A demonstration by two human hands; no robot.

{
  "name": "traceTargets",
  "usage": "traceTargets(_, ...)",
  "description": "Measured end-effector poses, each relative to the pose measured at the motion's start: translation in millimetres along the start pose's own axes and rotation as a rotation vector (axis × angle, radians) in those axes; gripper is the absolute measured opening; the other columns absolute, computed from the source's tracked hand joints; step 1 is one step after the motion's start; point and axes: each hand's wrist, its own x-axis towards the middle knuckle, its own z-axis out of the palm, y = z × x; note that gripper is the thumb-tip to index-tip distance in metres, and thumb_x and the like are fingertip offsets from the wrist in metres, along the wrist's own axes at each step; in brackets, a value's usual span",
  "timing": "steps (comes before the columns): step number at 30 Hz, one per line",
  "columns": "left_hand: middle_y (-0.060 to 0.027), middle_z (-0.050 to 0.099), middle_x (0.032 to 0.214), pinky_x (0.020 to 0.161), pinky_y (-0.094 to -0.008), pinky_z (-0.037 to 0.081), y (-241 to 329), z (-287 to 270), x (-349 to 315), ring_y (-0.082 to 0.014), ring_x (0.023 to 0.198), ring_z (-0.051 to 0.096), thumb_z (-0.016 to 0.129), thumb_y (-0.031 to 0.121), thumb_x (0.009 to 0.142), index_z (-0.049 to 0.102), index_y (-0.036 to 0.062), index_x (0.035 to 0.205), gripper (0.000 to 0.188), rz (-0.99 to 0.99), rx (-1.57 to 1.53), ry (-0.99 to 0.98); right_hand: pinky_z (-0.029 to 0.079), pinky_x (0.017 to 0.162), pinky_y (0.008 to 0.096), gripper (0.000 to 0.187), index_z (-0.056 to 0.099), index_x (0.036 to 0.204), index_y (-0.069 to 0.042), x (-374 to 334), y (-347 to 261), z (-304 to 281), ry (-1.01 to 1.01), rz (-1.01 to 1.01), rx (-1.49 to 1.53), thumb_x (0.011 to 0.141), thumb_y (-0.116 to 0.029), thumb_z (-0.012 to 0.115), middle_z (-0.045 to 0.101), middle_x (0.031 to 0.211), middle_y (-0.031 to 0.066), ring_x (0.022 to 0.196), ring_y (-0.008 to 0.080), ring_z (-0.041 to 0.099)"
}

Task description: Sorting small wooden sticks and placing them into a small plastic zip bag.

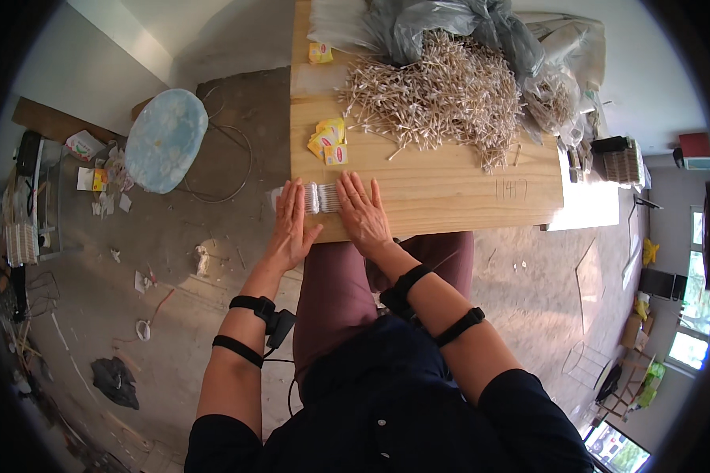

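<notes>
A flat row of white cotton swabs [321,199], seemingly in a clear plastic sleeve, lies near the front left corner of the wooden table [442,201]. My left hand [291,230] rests on its left end, fingers stretched out and thumb apart. On the right end lies my right hand [364,214], palm down with straight fingers. Both hands cover parts of the row; swabs show between them. Just beyond are several small yellow cards [328,142]. A large heap of loose cotton swabs [442,102] spreads over the back of the table.
Grey plastic bags [457,24] lie behind the heap, with a clear bag of swabs [552,98] at right. Another yellow card [320,53] sits at the back left. A stool with a pale blue cover [166,140] stands left of the table. Scraps and a black bag [115,383] litter the floor.
</notes>
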Motion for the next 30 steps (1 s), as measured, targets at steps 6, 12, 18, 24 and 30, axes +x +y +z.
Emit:
traceTargets(6,-0.0210,0.010,0.161,0.121,-0.0499,0.011,-2,1,0,-0.0408,0.149,0.009,0.064,0.017,0.088,0.005,-0.0020,0.154,0.091,0.017,-0.028,0.003,0.006,0.122,0.0502,0.061,0.032,0.148,0.002,4,-5,1,-0.011,-0.022,-0.024,0.091,-0.014,0.048,0.025,0.160,0.0142,0.151,0.0272,0.016)
traceTargets(12,-0.0217,0.010,0.161,0.121,-0.0496,0.012,-2,0,0,-0.0418,0.149,0.009,0.064,0.015,0.087,0.005,-0.0018,0.154,0.091,0.036,-0.019,0.014,0.007,0.122,0.0497,0.060,0.033,0.148,0.001,7,-8,3,0.001,-0.032,0.010,0.092,-0.014,0.047,0.025,0.160,0.0139,0.151,0.0265,0.016)
traceTargets(18,-0.0215,0.010,0.161,0.121,-0.0517,0.011,-2,-1,-1,-0.0424,0.149,0.009,0.065,0.015,0.086,0.006,-0.0014,0.154,0.092,0.032,-0.020,0.007,0.006,0.122,0.0503,0.061,0.031,0.150,-0.002,12,-14,7,-0.035,-0.022,-0.023,0.094,-0.019,0.050,0.026,0.160,0.0133,0.151,0.0263,0.017)
traceTargets(24,-0.0211,0.009,0.161,0.121,-0.0519,0.011,-2,0,1,-0.0420,0.149,0.009,0.065,0.015,0.086,0.005,-0.0010,0.154,0.092,0.017,-0.023,-0.007,0.007,0.122,0.0496,0.061,0.032,0.150,-0.002,16,-20,16,0.008,-0.012,0.020,0.094,-0.019,0.050,0.026,0.160,0.0132,0.151,0.0268,0.017)
traceTargets(30,-0.0196,0.010,0.161,0.121,-0.0527,0.010,8,-6,0,-0.0390,0.150,0.009,0.072,0.026,0.083,0.007,-0.0010,0.154,0.101,0.005,0.139,-0.025,0.009,0.121,0.0491,0.060,0.033,0.149,-0.001,16,-25,14,0.014,-0.010,0.093,0.094,-0.017,0.049,0.027,0.159,0.0154,0.150,0.0283,0.018)
